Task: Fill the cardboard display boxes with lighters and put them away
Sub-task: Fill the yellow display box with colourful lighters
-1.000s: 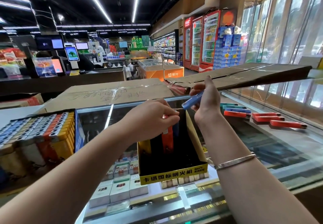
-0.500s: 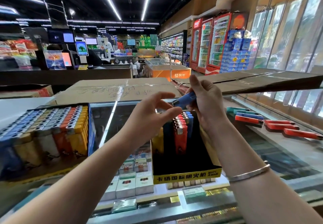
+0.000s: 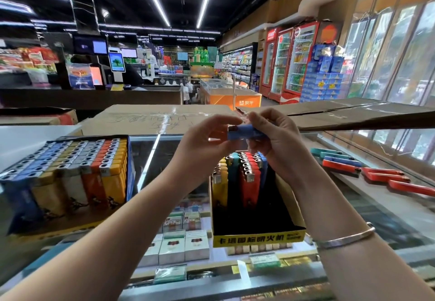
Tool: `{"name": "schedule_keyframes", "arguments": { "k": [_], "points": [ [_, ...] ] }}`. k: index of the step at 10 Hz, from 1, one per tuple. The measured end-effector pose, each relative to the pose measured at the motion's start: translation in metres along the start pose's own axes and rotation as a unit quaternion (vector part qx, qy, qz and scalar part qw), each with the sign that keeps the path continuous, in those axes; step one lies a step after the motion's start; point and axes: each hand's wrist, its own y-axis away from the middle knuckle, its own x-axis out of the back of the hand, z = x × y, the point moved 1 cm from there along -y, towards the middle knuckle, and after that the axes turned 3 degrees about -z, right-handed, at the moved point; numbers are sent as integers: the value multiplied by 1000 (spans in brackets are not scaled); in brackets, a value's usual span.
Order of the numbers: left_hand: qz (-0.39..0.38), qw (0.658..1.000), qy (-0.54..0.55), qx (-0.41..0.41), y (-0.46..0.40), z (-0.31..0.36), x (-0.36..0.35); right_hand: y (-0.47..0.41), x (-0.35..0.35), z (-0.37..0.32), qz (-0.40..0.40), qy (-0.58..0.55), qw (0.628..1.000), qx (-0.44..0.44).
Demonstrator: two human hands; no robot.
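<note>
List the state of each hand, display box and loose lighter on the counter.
Left hand: fingertips at the blue lighter's cap end.
Right hand: grips the blue lighter, held level.
Yellow display box: partly filled, front rows bare.
Left display box: full.
Loose lighters: lying flat on the glass counter.

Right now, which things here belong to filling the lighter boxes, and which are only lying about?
Job:
- blue lighter, held by both the left hand and the right hand
- part-filled display box
- full display box
- loose lighters on the counter

Lying about:
- flattened cardboard
- cigarette packs under the glass
</note>
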Motion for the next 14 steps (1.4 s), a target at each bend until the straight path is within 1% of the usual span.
{"name": "schedule_keyframes", "arguments": {
  "k": [1,2,3,4,5,6,7,8,9,11,12,13,14],
  "points": [
    [15,999,-27,-41,2,4,-3,1,0,-2,-15,-34,999,-2],
    [35,993,-86,-76,2,5,-2,2,0,-4,-2,-14,1000,-11],
    [58,988,-113,-87,1,3,0,1,5,-3,119,153,981,11],
    [76,988,-115,-68,-1,2,-1,-1,19,-2,224,234,946,-7],
    [57,984,-154,-69,-5,1,-7,-4,29,6,194,212,949,-128],
    [0,967,-243,-77,-13,7,-16,-6,30,21,113,219,943,-223],
    [-55,939,-327,-95,-27,15,-25,-7,30,27,93,238,936,-241],
    [-110,904,-394,-121,-31,15,-32,-5,31,26,95,234,939,-234],
    [-150,879,-442,-98,-34,15,-38,-1,29,20,77,261,941,-200],
    [-165,862,-479,-20,-39,17,-46,3,25,15,72,280,938,-192],
    [-190,845,-500,19,-43,20,-51,2,24,12,69,306,925,-213],
    [-191,805,-561,27,-44,24,-61,2,25,12,48,312,927,-201],
    [-184,794,-578,41,-42,25,-68,3,25,12,45,324,926,-187]
  ]
}}
